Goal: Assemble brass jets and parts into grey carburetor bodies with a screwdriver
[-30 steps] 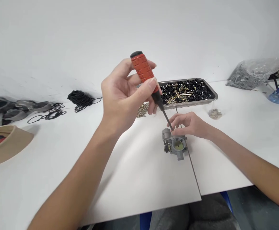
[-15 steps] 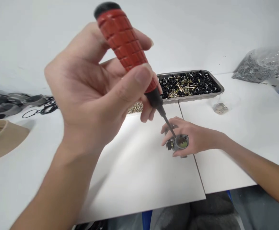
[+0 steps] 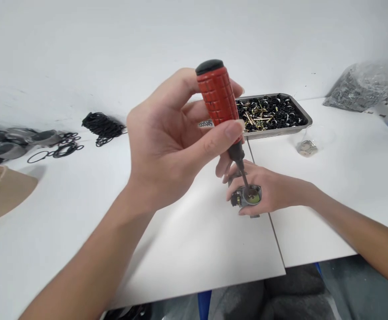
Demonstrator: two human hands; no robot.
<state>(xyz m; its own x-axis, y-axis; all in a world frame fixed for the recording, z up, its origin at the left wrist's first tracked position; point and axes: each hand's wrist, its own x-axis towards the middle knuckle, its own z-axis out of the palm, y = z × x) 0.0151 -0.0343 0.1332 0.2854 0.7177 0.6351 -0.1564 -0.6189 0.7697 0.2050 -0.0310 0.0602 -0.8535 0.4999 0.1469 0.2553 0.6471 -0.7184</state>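
Left hand [image 3: 170, 146] pinching the red screwdriver [image 3: 217, 98] by its handle, thumb against fingers, shaft slanting down to the round opening of the metal body [image 3: 254, 199]! Right hand [image 3: 269, 184] curls around that body, clasping it just left of the seam, between the front and back edges of the worktop [image 3: 194, 253]. Is the tip seated? Can't tell from here. The danger: push off-line and it could skid into those clasping fingers; slacken that clasp, and the body might twist under the turning force.
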